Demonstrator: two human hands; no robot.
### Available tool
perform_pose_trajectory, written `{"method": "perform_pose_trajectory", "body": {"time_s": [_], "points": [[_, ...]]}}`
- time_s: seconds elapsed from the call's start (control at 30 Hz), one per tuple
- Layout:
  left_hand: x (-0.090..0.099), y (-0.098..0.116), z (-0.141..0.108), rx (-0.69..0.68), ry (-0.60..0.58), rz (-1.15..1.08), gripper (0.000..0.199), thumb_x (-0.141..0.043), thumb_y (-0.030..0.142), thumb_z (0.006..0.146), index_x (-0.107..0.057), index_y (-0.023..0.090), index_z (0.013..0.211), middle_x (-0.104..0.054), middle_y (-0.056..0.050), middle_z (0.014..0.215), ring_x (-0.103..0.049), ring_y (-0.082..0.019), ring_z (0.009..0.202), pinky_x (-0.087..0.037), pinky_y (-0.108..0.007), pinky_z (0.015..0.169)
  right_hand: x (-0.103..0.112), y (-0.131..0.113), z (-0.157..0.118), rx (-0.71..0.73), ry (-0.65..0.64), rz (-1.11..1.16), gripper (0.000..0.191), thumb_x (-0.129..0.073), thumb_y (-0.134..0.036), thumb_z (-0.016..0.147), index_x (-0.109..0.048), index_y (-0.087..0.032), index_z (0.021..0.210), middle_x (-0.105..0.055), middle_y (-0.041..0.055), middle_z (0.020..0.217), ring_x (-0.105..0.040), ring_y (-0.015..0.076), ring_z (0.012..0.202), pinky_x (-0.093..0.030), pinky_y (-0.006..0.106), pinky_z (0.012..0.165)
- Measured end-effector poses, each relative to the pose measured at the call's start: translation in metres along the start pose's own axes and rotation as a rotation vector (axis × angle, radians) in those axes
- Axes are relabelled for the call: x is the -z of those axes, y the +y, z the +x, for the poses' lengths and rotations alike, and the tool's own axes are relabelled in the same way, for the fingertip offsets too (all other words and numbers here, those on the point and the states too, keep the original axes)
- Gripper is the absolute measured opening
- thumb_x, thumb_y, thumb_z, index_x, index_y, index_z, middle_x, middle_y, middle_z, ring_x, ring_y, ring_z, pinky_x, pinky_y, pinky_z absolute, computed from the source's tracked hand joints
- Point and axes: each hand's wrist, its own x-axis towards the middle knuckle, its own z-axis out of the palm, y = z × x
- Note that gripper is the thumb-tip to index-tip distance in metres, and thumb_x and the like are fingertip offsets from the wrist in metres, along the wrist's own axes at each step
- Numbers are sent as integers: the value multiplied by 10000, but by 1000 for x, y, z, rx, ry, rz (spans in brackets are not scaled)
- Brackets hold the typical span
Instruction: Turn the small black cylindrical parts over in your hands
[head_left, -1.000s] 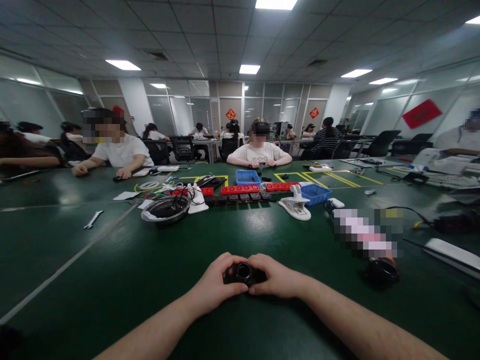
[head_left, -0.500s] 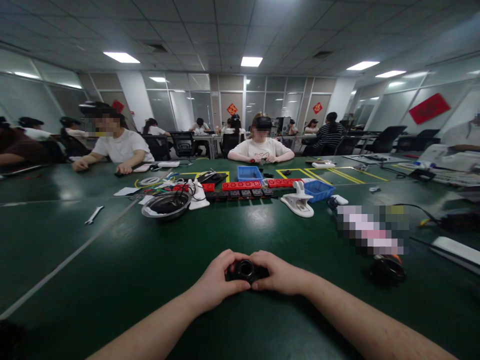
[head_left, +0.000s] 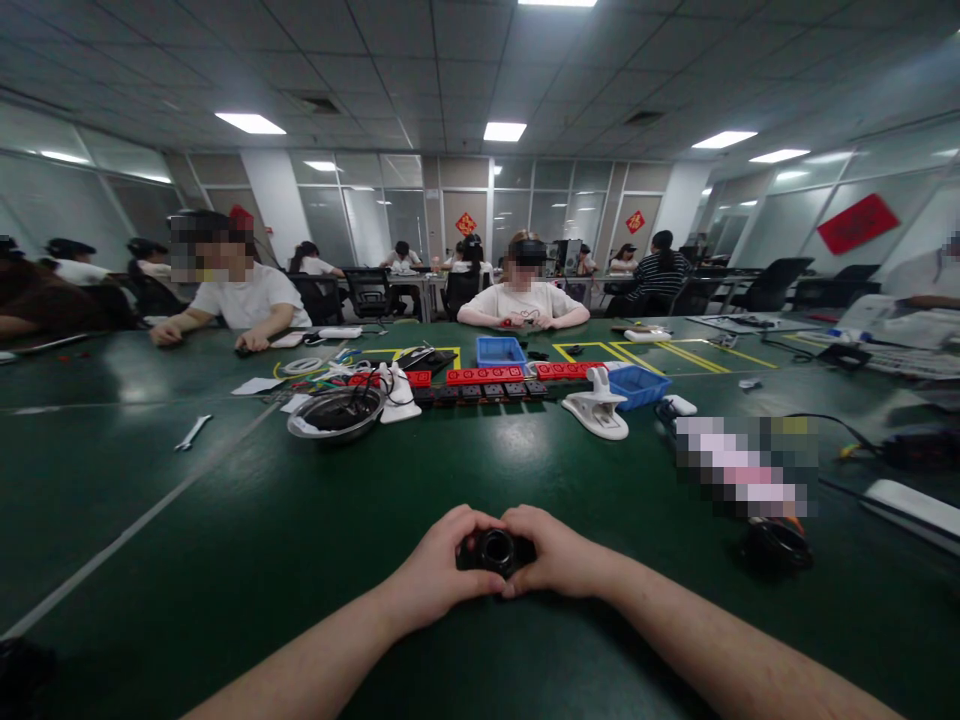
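Note:
Both my hands close round a small black part with a round, ring-like opening [head_left: 497, 548], low over the green table in front of me. My left hand [head_left: 442, 560] grips its left side, thumb along the near edge and fingers over the far edge. On the other side my right hand [head_left: 551, 555] grips it the same way, and the fingertips of the two hands nearly meet. Most of the part is hidden behind my fingers, and its exact kind cannot be told.
Across the green table [head_left: 300, 540] lie red power strips [head_left: 484, 376], a metal bowl [head_left: 335, 432] with black items, a white clamp base [head_left: 598, 410] and a blue bin [head_left: 637, 385]. A wrench [head_left: 193, 433] is on the left. Co-workers sit opposite, one person [head_left: 525, 300] facing me.
The whole view has shifted slightly. My hands still hold the black part in nearly the same place, with the thumbs a little closer together.

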Motion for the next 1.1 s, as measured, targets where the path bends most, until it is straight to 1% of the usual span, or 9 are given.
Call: {"method": "perform_pose_trajectory", "body": {"time_s": [0.07,0.13,0.23,0.3,0.4,0.5,0.73,0.93,1.1], "points": [[-5,0,0,29,51,-3,388,-683,291,574,-547,215,929,-470,10,832,-451,-145,720,-359,-228,610,-4,-3,1,-87,50,-34,402,-702,-422,500,-526,-155,744,-505,-12,731,-446,135,671,-317,217,558],[-11,0,0,70,150,9,367,-683,257,565,-540,200,898,-481,5,838,-462,-152,730,-371,-238,623,-10,-7,2,-167,114,-111,405,-688,-438,496,-496,-155,712,-494,-10,703,-439,129,632,-294,213,520],[-19,2,-2,100,306,65,327,-668,258,576,-525,185,861,-492,-5,832,-473,-168,750,-381,-263,651,-19,-13,4,-236,209,-279,373,-649,-438,534,-477,-158,712,-504,8,703,-450,146,640,-296,240,543],[-20,3,-2,99,335,86,321,-657,283,589,-524,185,864,-496,-12,836,-474,-177,757,-384,-273,657,-21,-17,4,-238,238,-356,378,-616,-469,563,-482,-159,731,-517,24,723,-465,168,676,-309,270,590],[-17,4,-2,82,273,73,332,-645,281,602,-531,195,901,-500,-17,862,-474,-178,766,-385,-271,653,-18,-19,0,-174,222,-316,463,-597,-537,560,-502,-156,805,-527,42,785,-474,193,741,-327,298,641],[-11,2,-1,46,168,44,341,-635,271,617,-536,217,939,-500,-9,872,-476,-168,766,-382,-258,650,-9,-15,-3,-64,137,-157,531,-643,-494,541,-503,-169,937,-529,35,858,-471,191,790,-348,297,680],[-4,1,-2,-10,48,33,366,-636,281,623,-533,237,972,-482,8,859,-470,-155,781,-372,-239,661,12,-1,-4,82,-88,50,334,-635,-260,644,-545,-168,952,-536,13,889,-466,168,832,-355,275,737],[0,0,-1,-8,-10,17,385,-641,308,622,-533,255,987,-470,9,863,-459,-152,762,-366,-241,648,9,1,-2,103,-85,57,342,-655,-301,629,-559,-172,930,-542,9,872,-466,167,826,-358,271,733],[0,-3,-1,-13,-4,-9,387,-648,320,615,-538,248,978,-466,11,859,-456,-149,753,-359,-237,641,5,0,-1,96,-50,10,361,-660,-361,612,-573,-158,898,-546,22,856,-467,171,810,-359,273,720]]}}
